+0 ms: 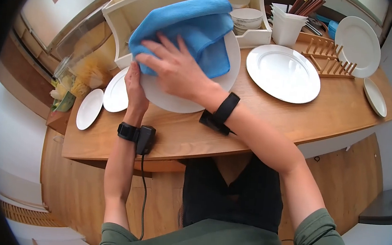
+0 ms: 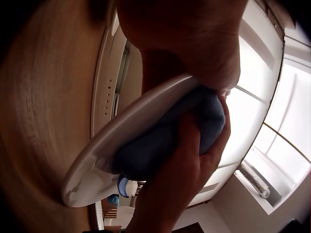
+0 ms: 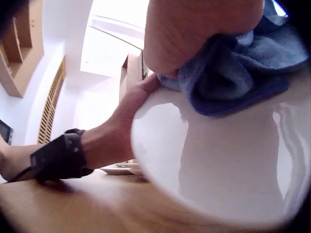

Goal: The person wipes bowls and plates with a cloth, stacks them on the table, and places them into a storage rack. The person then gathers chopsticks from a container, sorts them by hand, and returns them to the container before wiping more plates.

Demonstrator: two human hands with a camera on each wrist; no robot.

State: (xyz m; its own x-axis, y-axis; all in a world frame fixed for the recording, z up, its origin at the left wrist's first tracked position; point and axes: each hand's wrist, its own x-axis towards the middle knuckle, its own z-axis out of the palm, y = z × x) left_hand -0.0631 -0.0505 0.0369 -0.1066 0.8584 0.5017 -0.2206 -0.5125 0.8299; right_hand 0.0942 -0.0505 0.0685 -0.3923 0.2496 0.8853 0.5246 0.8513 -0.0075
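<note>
A large white plate (image 1: pixel 174 100) is held tilted above the table's near edge, with a blue cloth (image 1: pixel 187 20) draped over its upper part. My left hand (image 1: pixel 136 88) grips the plate's left rim, its fingers partly hidden by plate and cloth. Across the cloth lies my right hand (image 1: pixel 175 68), fingers spread, pressing it on the plate's face. In the left wrist view the right hand (image 2: pixel 170 179) has its thumb and fingers around the bunched cloth (image 2: pixel 150 145). The right wrist view shows the cloth (image 3: pixel 228 77) against the glossy plate (image 3: pixel 223 165).
On the wooden table (image 1: pixel 271 125), a large plate (image 1: pixel 283 74) lies at right, beside a wooden rack (image 1: pixel 329 60) and an upright plate (image 1: pixel 358 46). Small plates (image 1: pixel 89 109) stand at left. Behind are a white shelf (image 1: pixel 253 39) with bowls (image 1: pixel 246 17) and a chopstick holder (image 1: pixel 286 27).
</note>
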